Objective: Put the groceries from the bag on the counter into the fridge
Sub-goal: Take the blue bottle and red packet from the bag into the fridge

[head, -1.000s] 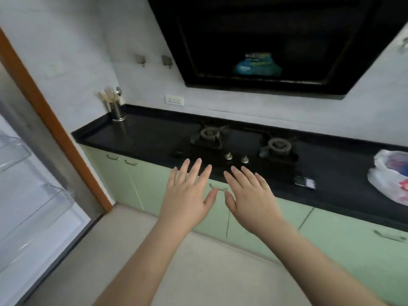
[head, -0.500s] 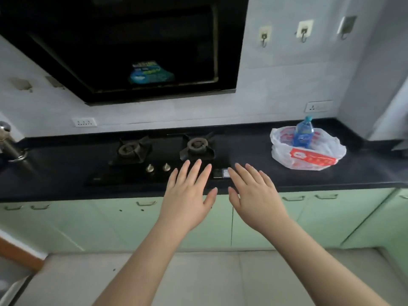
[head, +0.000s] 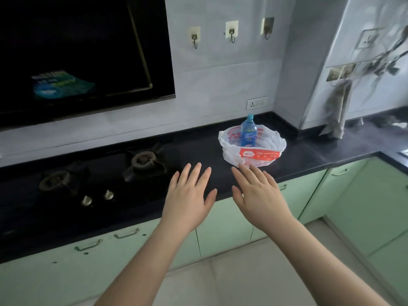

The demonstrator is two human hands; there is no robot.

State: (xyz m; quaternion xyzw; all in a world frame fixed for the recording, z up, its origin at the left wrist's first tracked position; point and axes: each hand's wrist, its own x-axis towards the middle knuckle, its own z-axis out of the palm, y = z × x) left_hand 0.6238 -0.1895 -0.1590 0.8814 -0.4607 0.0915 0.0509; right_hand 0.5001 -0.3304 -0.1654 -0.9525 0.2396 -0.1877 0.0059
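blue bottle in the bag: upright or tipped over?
Upright. The blue bottle stands inside the open white plastic bag on the counter, cap at the top and its upper part clear of the bag's rim.

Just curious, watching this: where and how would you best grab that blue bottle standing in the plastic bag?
Probably round the neck and shoulder, coming from above. The blue bottle stands upright in the open plastic bag, its lower part ringed by the bag's crumpled walls, only the top clear. The right hand is nearest, open.
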